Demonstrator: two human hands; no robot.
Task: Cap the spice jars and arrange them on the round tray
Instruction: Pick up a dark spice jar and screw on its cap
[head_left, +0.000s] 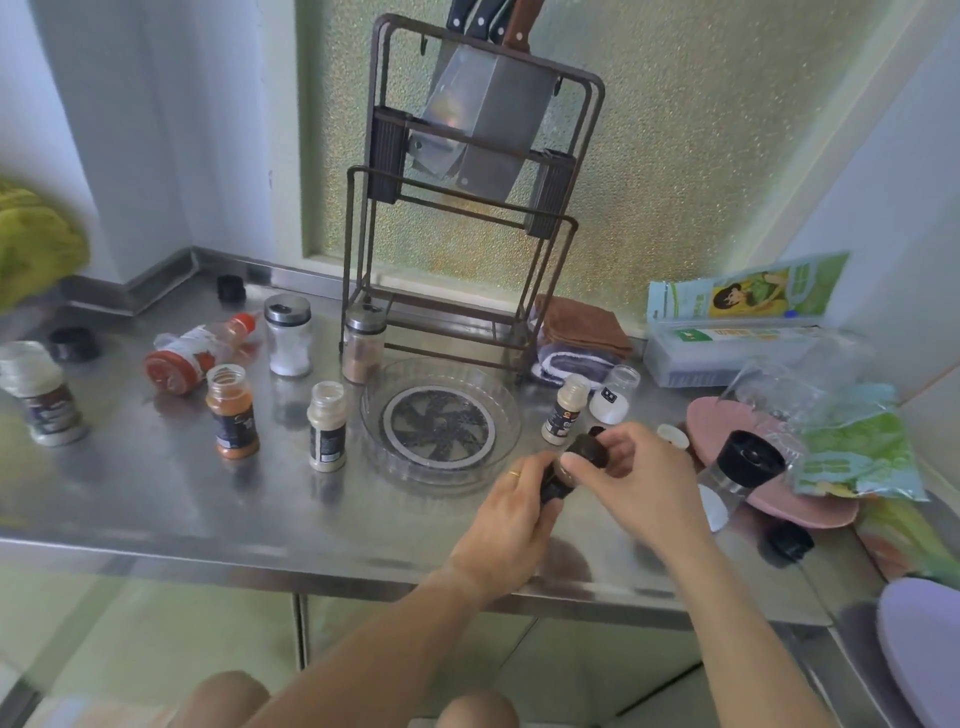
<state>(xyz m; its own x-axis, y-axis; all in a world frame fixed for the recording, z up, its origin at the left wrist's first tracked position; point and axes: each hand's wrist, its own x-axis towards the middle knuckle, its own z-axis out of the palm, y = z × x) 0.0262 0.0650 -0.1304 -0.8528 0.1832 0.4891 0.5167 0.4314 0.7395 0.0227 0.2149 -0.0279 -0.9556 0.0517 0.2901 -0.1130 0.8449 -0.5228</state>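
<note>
My left hand (511, 512) grips a small dark spice jar (555, 484) held tilted above the steel counter. My right hand (631, 475) pinches a black cap (592, 449) at the jar's mouth. Just left of my hands sits the round clear tray (384, 457) with a dark patterned centre, nothing in it. Uncapped jars stand around it: an orange one (232, 413), a beige one (327, 426), another beige one (564, 409). Loose black caps (73, 344) (230, 287) (789, 541) lie on the counter.
A knife rack (457, 208) with cleavers stands behind the tray. Two glass shakers (289, 335) (363, 343), a toppled red-capped bottle (197, 351) and a jar at far left (44, 395) are on the counter. A grinder (740, 470), pink plate (727, 421) and bags crowd the right.
</note>
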